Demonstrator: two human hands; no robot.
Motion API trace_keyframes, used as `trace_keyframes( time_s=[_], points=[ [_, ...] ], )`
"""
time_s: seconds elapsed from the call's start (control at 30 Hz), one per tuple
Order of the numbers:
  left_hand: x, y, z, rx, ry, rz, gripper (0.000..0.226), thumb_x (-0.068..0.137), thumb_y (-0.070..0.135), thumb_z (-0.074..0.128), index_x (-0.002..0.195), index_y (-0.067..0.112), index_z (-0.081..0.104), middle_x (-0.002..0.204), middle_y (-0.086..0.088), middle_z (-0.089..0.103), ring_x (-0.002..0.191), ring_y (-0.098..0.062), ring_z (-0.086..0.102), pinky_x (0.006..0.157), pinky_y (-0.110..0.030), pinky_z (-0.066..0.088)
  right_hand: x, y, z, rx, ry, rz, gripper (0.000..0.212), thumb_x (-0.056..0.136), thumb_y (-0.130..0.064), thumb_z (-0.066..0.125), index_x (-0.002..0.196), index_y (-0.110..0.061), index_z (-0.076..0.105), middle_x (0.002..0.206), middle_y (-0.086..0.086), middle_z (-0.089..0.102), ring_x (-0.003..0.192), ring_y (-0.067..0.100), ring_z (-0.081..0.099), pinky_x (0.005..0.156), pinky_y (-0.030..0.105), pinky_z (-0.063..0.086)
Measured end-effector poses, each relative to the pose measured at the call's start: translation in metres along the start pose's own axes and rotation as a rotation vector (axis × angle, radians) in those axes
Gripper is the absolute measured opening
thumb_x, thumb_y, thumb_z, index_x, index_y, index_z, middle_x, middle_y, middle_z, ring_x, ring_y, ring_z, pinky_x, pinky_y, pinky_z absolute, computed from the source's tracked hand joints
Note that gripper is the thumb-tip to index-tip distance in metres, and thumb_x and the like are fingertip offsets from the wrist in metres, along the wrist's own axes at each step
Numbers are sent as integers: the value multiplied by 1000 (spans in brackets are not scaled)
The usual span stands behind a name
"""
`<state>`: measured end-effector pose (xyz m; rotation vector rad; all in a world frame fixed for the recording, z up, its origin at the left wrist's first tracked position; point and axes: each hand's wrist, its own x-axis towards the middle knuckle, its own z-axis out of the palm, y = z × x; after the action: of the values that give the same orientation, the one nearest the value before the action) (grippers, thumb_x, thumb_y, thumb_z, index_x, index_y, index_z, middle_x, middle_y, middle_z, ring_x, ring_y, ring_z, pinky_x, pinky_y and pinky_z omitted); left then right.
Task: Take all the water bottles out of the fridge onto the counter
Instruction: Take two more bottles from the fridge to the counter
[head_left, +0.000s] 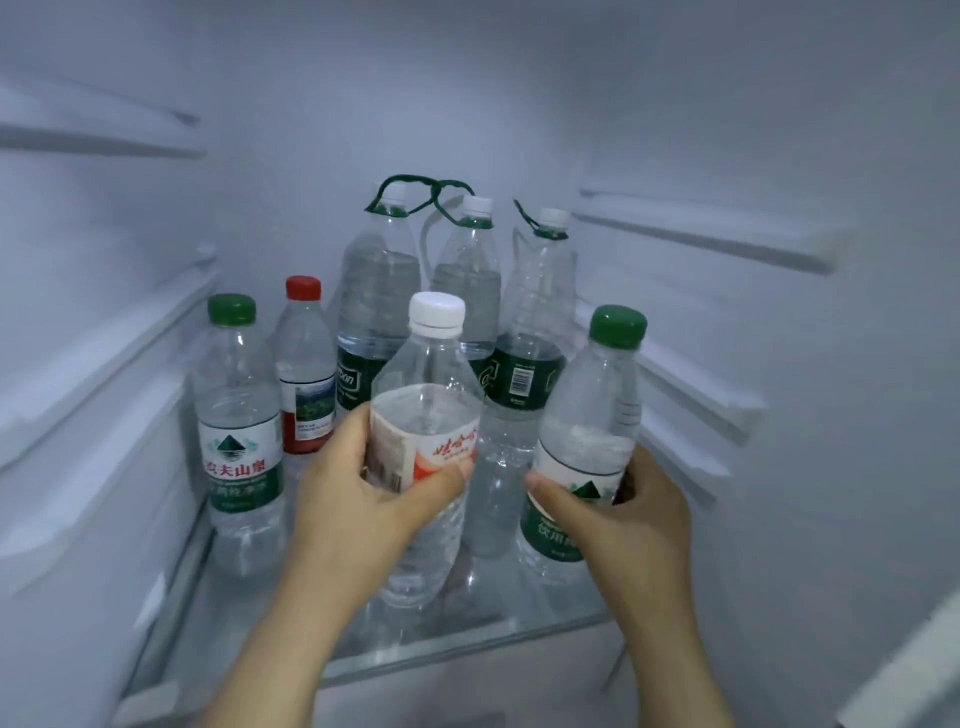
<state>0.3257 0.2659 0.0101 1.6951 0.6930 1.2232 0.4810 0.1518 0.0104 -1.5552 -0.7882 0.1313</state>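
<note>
Several water bottles stand on a glass fridge shelf. My left hand grips a white-capped bottle with a red and white label, at the front middle. My right hand grips a green-capped bottle at the front right, tilted slightly. Another green-capped bottle stands at the left, with a red-capped bottle behind it. Three tall bottles with green carry loops stand at the back: left, middle, right.
White fridge walls with shelf rails close in on the left and right. The shelf's front edge runs across below my wrists. The counter is not in view.
</note>
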Motion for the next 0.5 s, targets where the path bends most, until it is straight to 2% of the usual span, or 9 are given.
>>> trace_keyframes(
  time_s=[0.13,0.3,0.5],
  points=[
    [-15,10,8,-80,-114,11,43,63,25,86,95,38,60,92,30,69,81,9,66,65,-16,52,-30,-12,-16,6,115,16,44,59,-23,89,96,-32,69,84,-21,73,76,-5,68,63,18,53],
    [-33,23,21,-169,-261,26,41,63,27,85,94,37,60,90,31,68,81,9,65,61,-6,49,-69,-31,-44,-28,233,22,40,60,-18,88,94,-29,69,81,-17,74,73,-2,69,55,11,51],
    [-57,59,39,-308,-396,73,39,62,24,83,94,33,62,87,26,70,76,6,67,59,-8,49,-104,-66,-82,-20,371,-16,35,60,-12,88,86,-23,68,70,-17,73,63,-2,68,49,8,47]
  ],
)
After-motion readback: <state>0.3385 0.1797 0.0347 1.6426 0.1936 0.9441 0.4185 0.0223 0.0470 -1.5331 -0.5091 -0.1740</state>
